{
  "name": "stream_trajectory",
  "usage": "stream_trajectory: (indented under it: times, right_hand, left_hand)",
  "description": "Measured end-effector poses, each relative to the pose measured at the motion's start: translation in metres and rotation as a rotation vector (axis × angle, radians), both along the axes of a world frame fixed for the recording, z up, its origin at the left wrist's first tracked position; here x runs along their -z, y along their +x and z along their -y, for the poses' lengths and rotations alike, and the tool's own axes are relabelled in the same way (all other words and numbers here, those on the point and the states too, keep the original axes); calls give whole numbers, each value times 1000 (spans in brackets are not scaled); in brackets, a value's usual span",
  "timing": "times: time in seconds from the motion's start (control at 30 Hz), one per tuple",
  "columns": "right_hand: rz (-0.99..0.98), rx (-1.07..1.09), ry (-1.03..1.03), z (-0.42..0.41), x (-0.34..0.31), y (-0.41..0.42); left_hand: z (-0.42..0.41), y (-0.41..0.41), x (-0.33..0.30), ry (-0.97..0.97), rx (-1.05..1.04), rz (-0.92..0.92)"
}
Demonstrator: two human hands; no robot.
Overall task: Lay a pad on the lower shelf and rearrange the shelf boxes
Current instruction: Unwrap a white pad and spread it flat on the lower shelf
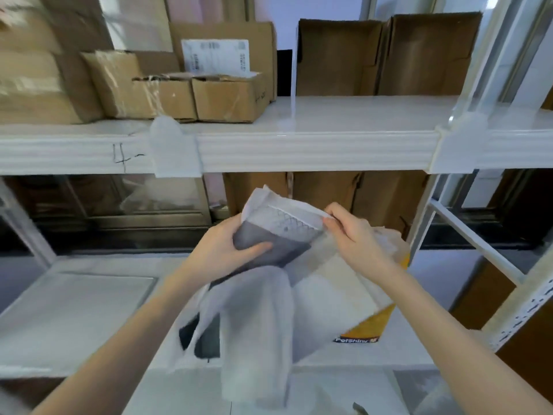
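Observation:
I hold a folded pad, white with a grey face and a quilted pattern, in front of the lower shelf. My left hand grips its grey lower left part with the thumb on top. My right hand pinches its upper right edge. A loose white layer of the pad hangs down below my hands. Behind the pad stands a yellow and white pack on the lower shelf. Closed cardboard boxes sit on the upper shelf at the left, and open brown boxes at the right.
A white shelf beam with a plastic tag crosses the view. More brown boxes stand at the back of the lower shelf. A white upright post and a diagonal brace are at the right. A flat white sheet lies on the lower shelf's left.

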State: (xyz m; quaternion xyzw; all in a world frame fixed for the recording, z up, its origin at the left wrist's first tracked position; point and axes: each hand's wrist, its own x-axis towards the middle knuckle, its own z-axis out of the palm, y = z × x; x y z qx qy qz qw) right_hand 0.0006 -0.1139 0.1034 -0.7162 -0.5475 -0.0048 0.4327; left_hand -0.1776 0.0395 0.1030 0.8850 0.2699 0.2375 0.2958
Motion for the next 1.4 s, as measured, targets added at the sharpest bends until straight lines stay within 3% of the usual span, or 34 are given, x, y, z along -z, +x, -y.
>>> stream_trajectory:
  times: [0.13,0.3,0.57,0.63,0.73,0.87,0.97,1.07,1.2,1.4]
  right_hand:
    - [62,-67,-51,-13,2,-38]
    - [23,-76,-30,-19,-14,-85]
    - [51,-59,-340,-4,-29,-128]
    - [152,8,-402,0,-28,-129]
    - [250,213,-306,9,-26,-132]
    - [10,346,-76,25,-16,-130]
    - [-353,268,-100,33,-4,-133]
    - [-560,178,-150,33,7,-148]
    - [-545,248,-121,26,17,-165]
    - [-520,122,5,26,-1,-182]
  left_hand:
    - [-7,-56,-2,-32,-34,-64]
    - [-2,-102,-10,-14,-91,5]
    - [18,-143,-27,-39,-71,162]
    - [18,-154,-30,-13,-99,212]
    - [13,-169,-36,-3,-192,284]
    - [8,-189,-47,-23,-247,437]
    - [13,-200,-58,-64,-249,543]
    - [21,-203,-68,-73,-240,607]
    - [24,-204,-75,-69,-241,605]
    - [26,-201,-58,-96,-264,313]
